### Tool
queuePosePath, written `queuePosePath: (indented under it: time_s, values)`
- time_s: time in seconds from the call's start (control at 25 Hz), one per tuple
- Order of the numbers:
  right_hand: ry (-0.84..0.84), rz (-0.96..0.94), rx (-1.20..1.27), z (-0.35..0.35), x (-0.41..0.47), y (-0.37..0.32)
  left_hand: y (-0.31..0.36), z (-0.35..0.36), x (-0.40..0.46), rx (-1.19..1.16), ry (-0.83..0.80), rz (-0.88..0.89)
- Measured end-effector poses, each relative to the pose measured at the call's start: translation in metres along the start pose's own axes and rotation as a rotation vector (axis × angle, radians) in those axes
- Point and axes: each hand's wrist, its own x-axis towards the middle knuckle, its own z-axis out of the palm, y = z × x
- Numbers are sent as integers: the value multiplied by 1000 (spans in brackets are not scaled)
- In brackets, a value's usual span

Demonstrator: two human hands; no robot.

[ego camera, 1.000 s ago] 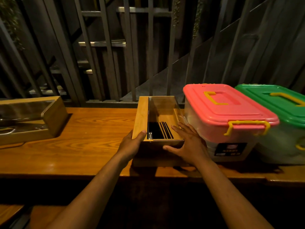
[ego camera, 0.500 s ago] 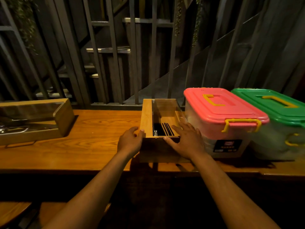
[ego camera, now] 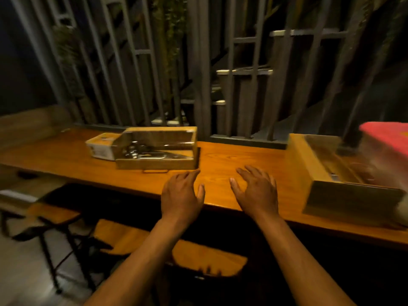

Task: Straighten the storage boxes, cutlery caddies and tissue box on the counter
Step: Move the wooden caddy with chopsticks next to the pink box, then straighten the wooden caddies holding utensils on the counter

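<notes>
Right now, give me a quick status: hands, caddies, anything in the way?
Left hand and right hand open, empty, over bare counter. Left cutlery caddy untouched, tissue box against it. Right caddy beside pink-lidded box. Path clear.

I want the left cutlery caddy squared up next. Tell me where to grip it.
Take the cutlery caddy by its two short wooden ends, left hand and right hand coming from the front. It lies lengthwise along the counter, and its top looks like clear plastic.

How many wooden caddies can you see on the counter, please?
2: one caddy at the back left, beside the tissue box; the other at the right, next to the pink-lidded box. More could lie outside the frame.
</notes>
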Motion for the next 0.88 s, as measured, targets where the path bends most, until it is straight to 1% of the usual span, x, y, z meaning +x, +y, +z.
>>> queuePosePath:
  time_s: [0.12, 0.24, 0.4, 0.6, 0.72, 0.88]
  values:
    - [-54, -46, 46, 44, -4, -70, -73, -31, -9, 81, 16, -85]
    - [-75, -60, 74, 74, 2, -117, -124, -52, -5, 181, 18, -112]
    - [-97, -93, 91, 113, 31, -155, -175, -61, 20, 252, 23, -147]
    - [-87, -128, 148, 166, 88, -190, -223, -56, 64, 242, 11, -199]
    - [-123, -179, 144, 199, 126, -215, -253, -56, 94, 260, -9, -221]
    - [-169, -192, 143, 238, 165, -244, -302, -49, 127, 233, -6, -313]
